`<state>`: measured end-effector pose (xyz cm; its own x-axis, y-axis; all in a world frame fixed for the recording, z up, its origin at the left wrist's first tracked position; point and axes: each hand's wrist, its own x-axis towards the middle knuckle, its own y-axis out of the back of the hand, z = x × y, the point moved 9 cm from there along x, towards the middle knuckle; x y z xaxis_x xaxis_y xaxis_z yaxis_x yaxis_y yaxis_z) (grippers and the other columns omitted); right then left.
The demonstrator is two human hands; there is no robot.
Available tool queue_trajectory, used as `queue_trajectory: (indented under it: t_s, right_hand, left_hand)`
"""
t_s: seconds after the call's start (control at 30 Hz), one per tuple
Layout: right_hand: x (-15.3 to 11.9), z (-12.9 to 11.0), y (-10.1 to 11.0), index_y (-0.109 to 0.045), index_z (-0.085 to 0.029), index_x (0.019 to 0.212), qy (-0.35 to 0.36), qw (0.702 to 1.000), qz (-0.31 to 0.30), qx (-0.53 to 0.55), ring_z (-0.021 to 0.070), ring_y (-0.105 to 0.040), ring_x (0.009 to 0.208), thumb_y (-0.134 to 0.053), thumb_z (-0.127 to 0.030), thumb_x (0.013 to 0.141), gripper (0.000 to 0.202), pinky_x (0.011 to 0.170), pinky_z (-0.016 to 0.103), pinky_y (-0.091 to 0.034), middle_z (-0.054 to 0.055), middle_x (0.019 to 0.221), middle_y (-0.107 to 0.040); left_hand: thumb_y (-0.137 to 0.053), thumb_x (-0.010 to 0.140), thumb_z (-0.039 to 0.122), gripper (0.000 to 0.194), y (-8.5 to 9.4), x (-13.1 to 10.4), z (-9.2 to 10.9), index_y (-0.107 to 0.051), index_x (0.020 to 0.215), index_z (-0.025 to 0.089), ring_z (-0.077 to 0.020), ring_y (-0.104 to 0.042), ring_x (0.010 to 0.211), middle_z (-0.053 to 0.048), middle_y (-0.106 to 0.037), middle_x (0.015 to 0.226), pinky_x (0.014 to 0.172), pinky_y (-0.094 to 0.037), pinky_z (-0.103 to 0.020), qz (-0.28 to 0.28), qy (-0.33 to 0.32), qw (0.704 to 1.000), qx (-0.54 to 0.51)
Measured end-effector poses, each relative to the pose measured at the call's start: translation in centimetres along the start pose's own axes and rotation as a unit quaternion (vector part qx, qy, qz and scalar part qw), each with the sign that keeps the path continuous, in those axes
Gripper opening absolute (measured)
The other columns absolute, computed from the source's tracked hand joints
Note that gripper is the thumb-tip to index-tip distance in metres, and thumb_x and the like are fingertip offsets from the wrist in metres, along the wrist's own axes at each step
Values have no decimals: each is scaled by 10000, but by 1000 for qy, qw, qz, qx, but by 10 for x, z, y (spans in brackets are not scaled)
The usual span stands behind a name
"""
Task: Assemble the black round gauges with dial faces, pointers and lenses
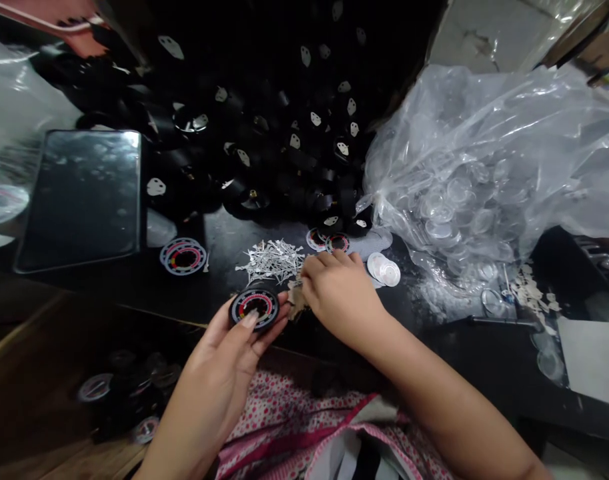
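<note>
My left hand [234, 343] is closed around a round black gauge [264, 301], its thumb lying over the coloured dial face. Just right of it, my right hand [338, 288] reaches down to the tabletop with fingers curled; whatever lies in them is hidden. Under its fingertips sit small tan pieces [297, 299]. A heap of thin white gauge needles [274, 260] lies behind both hands. Beyond the right hand are printed dial discs [337, 242] and pale round discs [385, 271].
Many black gauge cases [254, 195] are piled at the back. A clear plastic bag [449, 193] of transparent round covers bulges on the right. At left stand a black box [84, 200] and more dial discs [183, 257]. Below left, a carton [29, 340] holds gauges.
</note>
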<state>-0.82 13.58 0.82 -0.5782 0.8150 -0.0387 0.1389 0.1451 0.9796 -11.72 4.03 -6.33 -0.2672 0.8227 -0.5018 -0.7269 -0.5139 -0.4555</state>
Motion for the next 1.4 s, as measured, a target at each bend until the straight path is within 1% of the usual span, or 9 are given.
queue_trajectory:
  t_s: [0.2,0.43,0.53,0.7,0.83,1.07,1.23,1.33,1.4]
  right_hand:
    - [15,-3,-9,-669,-122,989,7,999,-21,-27,309,-647,969,-486,-194,970,197,857,445,-432,144,977,-731]
    - [4,10,-2,-665,-155,931,-26,999,-11,23,254,-641,929,-506,-254,992,197,815,378,-396,96,978,-735]
    - [1,12,0,-666,-155,950,-41,999,-5,4,277,-642,957,-480,-241,1000,211,804,394,-401,101,1001,-734]
    - [10,2,-6,-668,-136,992,-10,999,-19,-31,309,-655,962,-491,-218,976,195,820,429,-425,133,1031,-727]
    - [12,1,-5,-668,-131,976,-15,999,-27,-16,296,-664,932,-502,-197,964,179,834,427,-429,127,1001,-731]
    - [-21,8,7,-661,-166,993,-20,998,27,61,279,-635,971,-623,-323,956,166,839,405,-419,83,1036,-711]
    - [-44,19,15,-652,-172,867,-20,996,69,59,256,-603,885,-581,-287,980,176,813,403,-400,70,896,-687]
    - [-55,27,24,-629,-180,844,-33,982,94,163,208,-593,842,-594,-233,966,138,796,366,-408,44,865,-674]
    - [-63,31,30,-613,-196,838,-44,957,117,262,174,-596,820,-589,-220,968,135,790,335,-424,13,837,-662]
  left_hand:
    - [-701,890,284,156,-8,2,0,-739,1008,189,-267,-698,1143,-93,-785,1118,993,-578,-395,10,20,997,-69]
    - [-692,889,227,150,-26,10,5,-737,1030,199,-285,-630,1263,-78,-756,1211,1090,-508,-433,-13,-3,993,-113]
    - [-687,902,238,134,-24,9,7,-728,1019,186,-281,-662,1218,-92,-768,1172,1063,-534,-419,0,-19,994,-108]
    - [-702,890,243,137,-16,5,0,-720,1011,181,-293,-660,1218,-100,-768,1169,1055,-541,-434,21,0,994,-105]
    - [-713,881,279,165,-17,5,0,-735,1026,202,-284,-656,1221,-88,-769,1172,1070,-524,-437,14,-3,995,-100]
    - [-707,883,307,152,-33,7,-3,-778,1007,255,-286,-621,1271,-50,-772,1185,1100,-492,-443,-28,4,997,-66]
    - [-690,889,303,165,-40,0,-11,-771,1002,214,-281,-690,1164,-89,-783,1158,1083,-503,-454,-53,32,996,-59]
    - [-666,909,291,167,-47,-2,-13,-752,1013,192,-269,-708,1130,-108,-785,1140,1039,-538,-431,-63,42,996,-55]
    - [-692,891,299,190,-51,-2,-13,-738,1055,216,-248,-724,1089,-85,-791,1113,977,-575,-378,-57,32,997,-38]
